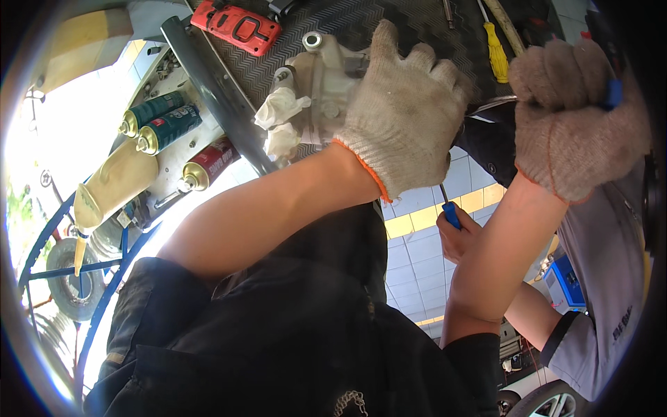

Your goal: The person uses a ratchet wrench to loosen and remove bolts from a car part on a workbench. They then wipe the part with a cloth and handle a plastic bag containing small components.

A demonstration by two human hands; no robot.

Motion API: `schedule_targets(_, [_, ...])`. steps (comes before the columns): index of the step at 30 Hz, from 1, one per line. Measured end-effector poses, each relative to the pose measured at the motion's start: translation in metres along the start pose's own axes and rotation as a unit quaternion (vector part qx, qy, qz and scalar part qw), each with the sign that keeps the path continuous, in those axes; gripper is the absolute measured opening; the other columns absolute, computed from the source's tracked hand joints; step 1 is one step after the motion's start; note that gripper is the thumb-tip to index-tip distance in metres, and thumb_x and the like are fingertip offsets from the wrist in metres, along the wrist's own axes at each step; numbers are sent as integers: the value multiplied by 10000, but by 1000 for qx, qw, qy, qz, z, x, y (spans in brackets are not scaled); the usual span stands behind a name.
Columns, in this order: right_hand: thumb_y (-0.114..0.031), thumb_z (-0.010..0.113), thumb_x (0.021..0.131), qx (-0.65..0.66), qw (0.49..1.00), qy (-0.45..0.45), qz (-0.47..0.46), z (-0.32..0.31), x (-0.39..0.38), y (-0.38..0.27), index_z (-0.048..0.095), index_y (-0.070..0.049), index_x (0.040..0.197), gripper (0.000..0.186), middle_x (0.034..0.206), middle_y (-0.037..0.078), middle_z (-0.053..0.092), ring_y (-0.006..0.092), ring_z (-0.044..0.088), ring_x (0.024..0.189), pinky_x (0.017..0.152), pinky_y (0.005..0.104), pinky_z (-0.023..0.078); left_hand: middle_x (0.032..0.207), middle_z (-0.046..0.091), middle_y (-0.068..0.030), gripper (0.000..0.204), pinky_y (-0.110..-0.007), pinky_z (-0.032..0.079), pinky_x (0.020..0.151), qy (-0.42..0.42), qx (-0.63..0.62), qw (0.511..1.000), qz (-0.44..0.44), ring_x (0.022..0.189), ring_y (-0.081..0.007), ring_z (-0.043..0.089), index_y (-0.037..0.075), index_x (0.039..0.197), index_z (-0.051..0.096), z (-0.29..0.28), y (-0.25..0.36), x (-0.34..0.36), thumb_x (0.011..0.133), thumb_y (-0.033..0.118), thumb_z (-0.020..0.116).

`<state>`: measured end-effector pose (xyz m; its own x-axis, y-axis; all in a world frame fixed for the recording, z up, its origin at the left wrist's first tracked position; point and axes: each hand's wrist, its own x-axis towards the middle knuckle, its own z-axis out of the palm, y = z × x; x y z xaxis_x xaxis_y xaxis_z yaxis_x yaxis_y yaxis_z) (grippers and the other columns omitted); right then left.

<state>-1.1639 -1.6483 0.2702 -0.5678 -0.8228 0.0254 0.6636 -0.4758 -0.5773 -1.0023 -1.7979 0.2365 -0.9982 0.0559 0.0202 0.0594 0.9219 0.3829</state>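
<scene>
My left hand (pixel 410 115), in a knit work glove with an orange cuff edge, lies over a grey cast-metal housing (pixel 323 90). Its fingers bend down round the housing's right side, and their tips are hidden. Wads of white tissue (pixel 279 108) stick out of the housing's left side. To the right, my gloved right hand (pixel 580 115) is raised and closed in a fist. A small blue piece (pixel 613 92) shows at the fist's outer edge; the rest of what it grips is hidden. Beyond the left hand, a yellow-handled screwdriver (pixel 496 54) lies on the ribbed black mat (pixel 424 21).
A red and black tool (pixel 236 26) rests at the mat's far left. Spray cans (pixel 165 128) lie beside a dark metal bar (pixel 215 90). At right, a co-worker in a grey shirt (pixel 611 264) holds a blue-handled screwdriver (pixel 451 215) low, near my right forearm.
</scene>
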Motion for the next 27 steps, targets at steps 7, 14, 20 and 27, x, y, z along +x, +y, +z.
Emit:
schedule_targets(7, [-489,568,1168,-119,992,44,19,10,1,22,352,-197,737,563,672,-34,251,148,236,611,580,351,183,1285,815,-106,581,-739,342,1304,-36,-4,999,4,1308,-319,738,117,1385,855,3,0,-1,841,318,827])
schedule_targets(14, [-502,644,1115,-196,980,-22,-13,25,-40,2,438,-186,786,501,716,-26,390,153,357,671,645,359,287,1297,818,-105,596,-729,346,1312,-53,13,998,-7,1307,-307,739,93,1380,850,0,-2,-2,829,318,829])
schedule_targets(20, [-413,666,1097,-253,954,-20,-161,69,-115,-4,472,-162,803,433,752,-8,444,158,413,704,663,359,334,1338,815,-102,690,-715,352,1333,-28,13,999,-8,1371,-306,721,82,1469,810,-2,2,-4,833,349,840])
schedule_targets(27, [-309,692,1076,-253,948,-16,-191,68,-124,5,512,-133,822,357,793,13,507,163,478,744,684,358,389,1340,814,-104,686,-712,359,1339,-27,13,999,-12,1375,-307,721,90,1465,813,-1,-1,-5,840,369,841])
